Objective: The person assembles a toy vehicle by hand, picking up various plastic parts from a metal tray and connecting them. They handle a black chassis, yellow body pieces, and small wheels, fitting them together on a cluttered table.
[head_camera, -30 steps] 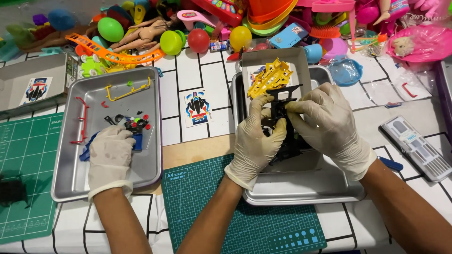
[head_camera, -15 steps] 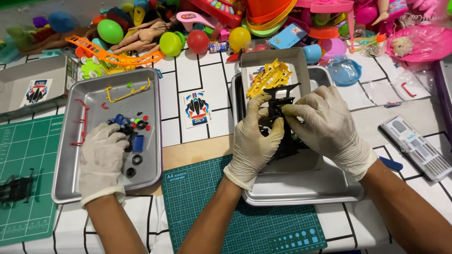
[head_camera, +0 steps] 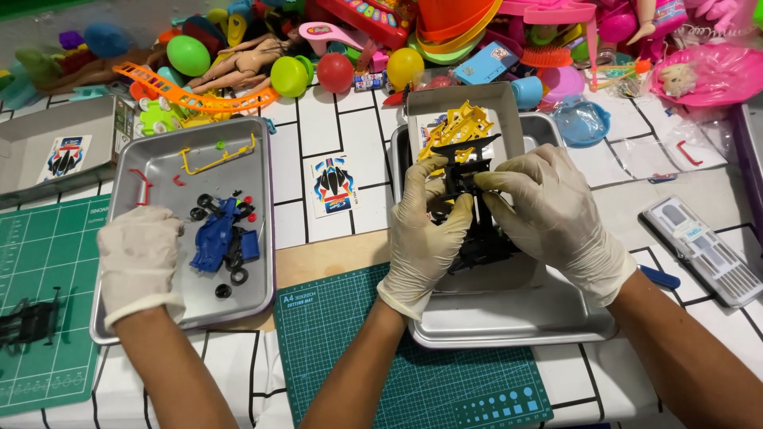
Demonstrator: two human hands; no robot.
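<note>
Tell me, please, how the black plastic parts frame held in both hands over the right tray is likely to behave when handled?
The black plastic parts frame looks thin and open, so probably light and slightly flexible. Its slender bars could snap if twisted hard. Pinched between the gloved left hand and right hand, it seems unlikely to slip; being flat, it would not roll in the right tray.

3 gloved hands, 2 metal trays, 2 green cutting mats.

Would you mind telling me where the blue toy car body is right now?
In the head view, the blue toy car body lies in the left metal tray, among small black wheels, just right of a co-worker's gloved hand.
</note>
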